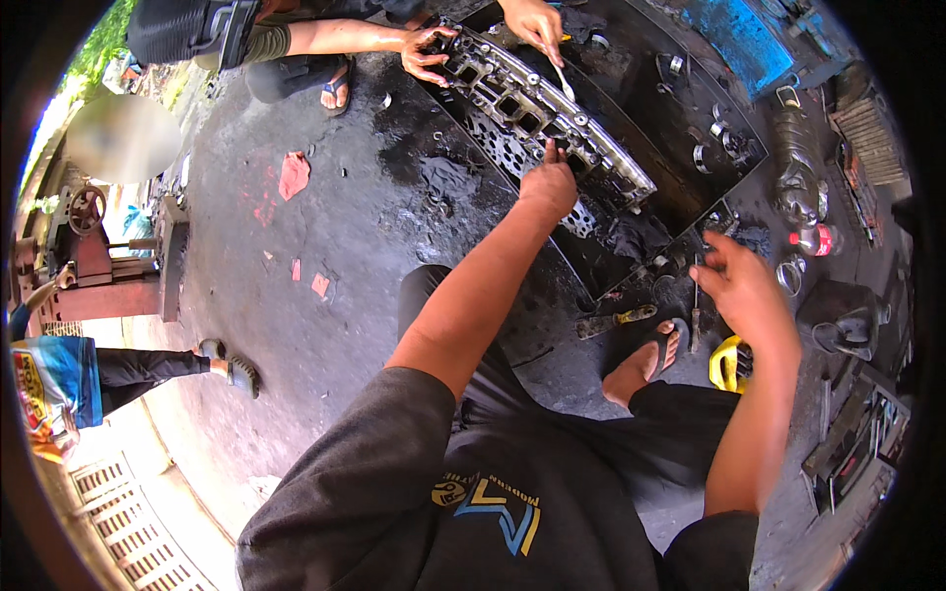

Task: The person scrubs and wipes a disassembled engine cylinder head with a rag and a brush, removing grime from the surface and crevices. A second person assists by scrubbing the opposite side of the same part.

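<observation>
A metal cylinder head (527, 110) with square ports lies slantwise over a dark metal tray (690, 212). My left hand (549, 185) grips its near edge, fingertips over the rim. Right of the tray, my right hand (737, 288) is in the air with its fingers apart, nothing visible in it. Below those fingers a thin screwdriver (696, 330) lies on the floor. Opposite me, a co-worker's hand (426, 54) holds the far left end of the cylinder head. That person's other hand (533, 22) holds a pale, slim tool (564, 83) against its top.
A yellow-handled scraper (616, 321) and a yellow container (727, 362) lie near my sandalled foot (645, 362). To the right are a red-capped bottle (816, 239) and a toolbox (862, 433). Red scraps (294, 174) dot the floor; another person (74, 384) is at left.
</observation>
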Action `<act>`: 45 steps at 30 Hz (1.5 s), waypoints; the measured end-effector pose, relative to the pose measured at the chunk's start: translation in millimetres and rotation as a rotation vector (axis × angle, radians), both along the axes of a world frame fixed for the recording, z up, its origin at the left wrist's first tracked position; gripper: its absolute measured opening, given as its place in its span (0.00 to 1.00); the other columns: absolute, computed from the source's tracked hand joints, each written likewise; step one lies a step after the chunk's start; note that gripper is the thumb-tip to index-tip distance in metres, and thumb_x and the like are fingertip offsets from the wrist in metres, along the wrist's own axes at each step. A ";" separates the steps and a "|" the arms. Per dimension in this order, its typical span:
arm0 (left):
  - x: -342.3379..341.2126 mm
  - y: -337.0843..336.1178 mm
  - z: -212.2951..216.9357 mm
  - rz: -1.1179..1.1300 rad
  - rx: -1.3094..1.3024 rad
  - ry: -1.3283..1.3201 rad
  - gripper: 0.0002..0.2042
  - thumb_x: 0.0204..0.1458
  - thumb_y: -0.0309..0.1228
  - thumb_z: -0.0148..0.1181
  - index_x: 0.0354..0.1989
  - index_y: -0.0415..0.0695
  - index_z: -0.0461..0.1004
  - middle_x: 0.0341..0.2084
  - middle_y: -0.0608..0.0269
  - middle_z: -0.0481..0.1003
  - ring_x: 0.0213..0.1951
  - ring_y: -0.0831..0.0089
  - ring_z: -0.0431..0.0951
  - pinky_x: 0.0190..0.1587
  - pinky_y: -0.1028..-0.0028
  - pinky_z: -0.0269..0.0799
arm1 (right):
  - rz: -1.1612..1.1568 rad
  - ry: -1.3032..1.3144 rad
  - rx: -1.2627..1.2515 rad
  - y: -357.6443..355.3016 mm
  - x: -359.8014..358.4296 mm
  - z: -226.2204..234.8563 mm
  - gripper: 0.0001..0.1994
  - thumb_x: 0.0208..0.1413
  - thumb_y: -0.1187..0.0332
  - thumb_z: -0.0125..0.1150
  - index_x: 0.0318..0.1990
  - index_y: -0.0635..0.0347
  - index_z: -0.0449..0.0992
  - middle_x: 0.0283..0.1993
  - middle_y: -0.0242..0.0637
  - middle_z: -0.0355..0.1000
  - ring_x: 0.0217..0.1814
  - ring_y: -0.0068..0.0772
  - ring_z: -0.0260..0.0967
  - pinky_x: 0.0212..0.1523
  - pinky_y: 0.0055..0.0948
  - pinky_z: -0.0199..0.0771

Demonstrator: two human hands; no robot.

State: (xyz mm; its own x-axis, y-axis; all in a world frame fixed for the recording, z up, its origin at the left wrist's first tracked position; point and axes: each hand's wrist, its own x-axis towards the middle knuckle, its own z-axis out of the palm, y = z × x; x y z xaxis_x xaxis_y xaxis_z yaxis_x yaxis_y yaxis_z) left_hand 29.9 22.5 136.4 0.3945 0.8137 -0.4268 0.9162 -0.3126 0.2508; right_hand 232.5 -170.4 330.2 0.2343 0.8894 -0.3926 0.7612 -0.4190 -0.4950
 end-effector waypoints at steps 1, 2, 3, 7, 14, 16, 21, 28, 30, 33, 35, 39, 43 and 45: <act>-1.2 -0.4 -1.8 0.002 0.007 0.001 0.35 0.57 0.40 0.54 0.71 0.42 0.50 0.73 0.52 0.42 0.55 0.51 0.75 0.54 0.58 0.73 | 0.007 -0.058 -0.041 2.1 2.3 -7.9 0.27 0.53 0.64 0.63 0.59 0.68 0.70 0.48 0.54 0.76 0.53 0.51 0.74 0.54 0.42 0.71; -3.4 -0.7 -3.2 0.000 0.021 -0.026 0.35 0.58 0.40 0.54 0.71 0.42 0.50 0.73 0.51 0.42 0.56 0.51 0.75 0.55 0.59 0.72 | 0.042 -0.091 -0.029 7.3 0.8 -23.0 0.27 0.54 0.64 0.62 0.60 0.68 0.69 0.49 0.54 0.75 0.55 0.51 0.73 0.56 0.42 0.70; -5.2 -1.2 -4.3 -0.008 0.032 -0.047 0.35 0.58 0.41 0.54 0.71 0.41 0.51 0.73 0.51 0.43 0.56 0.51 0.74 0.55 0.59 0.72 | 0.074 -0.133 -0.005 12.5 -0.2 -40.3 0.27 0.55 0.64 0.61 0.60 0.67 0.68 0.51 0.55 0.74 0.57 0.51 0.72 0.58 0.43 0.70; -2.7 0.6 -3.3 -0.018 0.077 -0.030 0.35 0.56 0.40 0.56 0.70 0.42 0.53 0.72 0.50 0.46 0.57 0.53 0.73 0.57 0.61 0.71 | 0.039 -0.277 0.013 35.0 -9.1 -115.8 0.36 0.57 0.61 0.61 0.70 0.64 0.53 0.57 0.61 0.69 0.62 0.55 0.67 0.62 0.44 0.67; -6.9 6.8 -0.3 -0.067 0.052 0.002 0.33 0.57 0.42 0.56 0.69 0.42 0.55 0.72 0.50 0.48 0.62 0.54 0.68 0.60 0.62 0.69 | 0.002 -0.122 -0.006 73.1 -22.8 -166.6 0.42 0.58 0.56 0.61 0.69 0.76 0.45 0.53 0.66 0.70 0.57 0.59 0.69 0.57 0.46 0.69; -16.7 6.0 -3.7 -0.146 0.074 -0.051 0.32 0.59 0.43 0.54 0.69 0.41 0.56 0.72 0.50 0.49 0.65 0.55 0.63 0.62 0.62 0.66 | -0.011 -0.129 -0.062 78.4 -26.1 -177.5 0.43 0.58 0.57 0.61 0.69 0.77 0.44 0.52 0.63 0.72 0.55 0.57 0.72 0.55 0.45 0.72; -14.1 2.6 -8.7 -0.031 0.022 -0.082 0.33 0.60 0.43 0.52 0.71 0.44 0.52 0.74 0.54 0.43 0.62 0.52 0.68 0.61 0.61 0.67 | -0.093 0.046 0.123 78.2 -11.2 -202.3 0.32 0.57 0.58 0.62 0.62 0.73 0.61 0.48 0.61 0.74 0.50 0.60 0.73 0.51 0.47 0.73; -4.1 -0.3 2.3 -0.010 0.007 -0.013 0.32 0.60 0.41 0.49 0.72 0.44 0.50 0.74 0.53 0.41 0.62 0.55 0.69 0.61 0.61 0.68 | -0.379 0.339 0.339 97.2 11.4 -227.9 0.20 0.60 0.52 0.62 0.38 0.65 0.78 0.25 0.30 0.73 0.24 0.19 0.68 0.23 0.22 0.66; -6.0 6.1 -12.8 -0.030 0.000 -0.002 0.32 0.60 0.41 0.49 0.72 0.44 0.51 0.74 0.52 0.41 0.62 0.54 0.69 0.60 0.61 0.68 | -0.504 0.465 0.409 93.4 10.0 -242.9 0.15 0.63 0.58 0.59 0.38 0.63 0.78 0.26 0.29 0.74 0.25 0.18 0.67 0.25 0.21 0.67; -14.5 20.0 -51.4 -0.158 0.073 0.009 0.33 0.61 0.41 0.49 0.72 0.42 0.50 0.73 0.49 0.41 0.61 0.49 0.69 0.61 0.60 0.67 | -0.767 0.805 0.724 64.4 -0.3 -272.2 0.14 0.62 0.58 0.59 0.36 0.61 0.78 0.28 0.30 0.76 0.25 0.18 0.68 0.26 0.21 0.66; -23.5 29.0 -71.4 -0.328 0.123 -0.002 0.23 0.60 0.37 0.49 0.63 0.43 0.64 0.69 0.38 0.50 0.65 0.41 0.59 0.62 0.58 0.67 | -0.792 0.140 0.542 38.3 -9.1 -291.8 0.11 0.63 0.62 0.55 0.38 0.59 0.78 0.27 0.35 0.78 0.25 0.29 0.72 0.29 0.32 0.74; -29.1 27.1 -61.3 -0.393 0.254 -0.071 0.19 0.59 0.32 0.50 0.57 0.41 0.70 0.65 0.27 0.54 0.67 0.32 0.53 0.62 0.58 0.66 | -0.263 -0.363 0.364 11.2 -31.8 -327.7 0.17 0.54 0.68 0.58 0.53 0.51 0.75 0.54 0.51 0.71 0.48 0.53 0.73 0.46 0.45 0.76; -21.7 9.9 -10.2 -0.324 0.051 -0.046 0.19 0.64 0.37 0.45 0.57 0.37 0.70 0.68 0.36 0.50 0.70 0.41 0.47 0.65 0.57 0.62 | -0.137 -0.506 0.248 28.7 -43.5 -355.7 0.30 0.51 0.69 0.60 0.65 0.46 0.66 0.70 0.56 0.54 0.62 0.60 0.63 0.55 0.42 0.73; -19.2 10.0 -0.9 -0.440 0.078 0.029 0.18 0.65 0.37 0.44 0.52 0.37 0.75 0.69 0.39 0.52 0.72 0.43 0.40 0.66 0.57 0.60 | -0.157 -0.295 -0.008 33.5 -47.0 -364.6 0.30 0.50 0.71 0.60 0.64 0.47 0.66 0.68 0.56 0.57 0.60 0.58 0.65 0.58 0.41 0.71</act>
State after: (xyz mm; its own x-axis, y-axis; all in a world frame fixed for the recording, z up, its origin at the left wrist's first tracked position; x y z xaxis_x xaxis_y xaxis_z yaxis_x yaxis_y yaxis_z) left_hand 10.7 32.5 135.5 0.6992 0.6015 -0.3863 0.6980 -0.6912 0.1872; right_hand 185.5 -136.9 -34.4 0.4724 0.8307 -0.2946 0.7971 -0.5453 -0.2593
